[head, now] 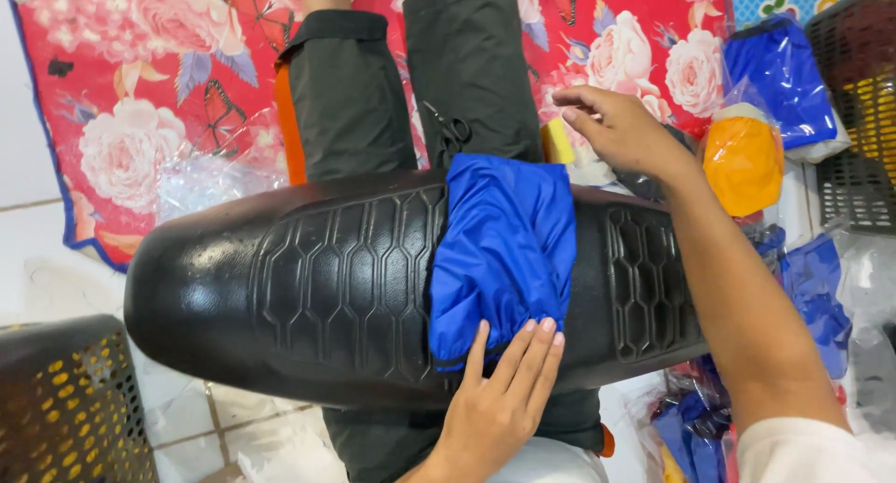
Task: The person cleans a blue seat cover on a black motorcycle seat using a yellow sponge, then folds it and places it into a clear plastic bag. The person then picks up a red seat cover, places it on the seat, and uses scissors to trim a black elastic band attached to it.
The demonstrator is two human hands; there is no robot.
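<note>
The person's legs are clad in dark grey-green trousers (411, 82) with an orange stripe (289, 128) down one outer seam. A white sleeve (812, 450) covers the right upper arm, leaving the forearm bare. Both hands are bare, without rings or a watch.

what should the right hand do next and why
Probably bring the right hand down onto the far edge of the blue cloth. Only the left hand presses its near edge on the black seat; the right hovers beyond it, empty.
</note>
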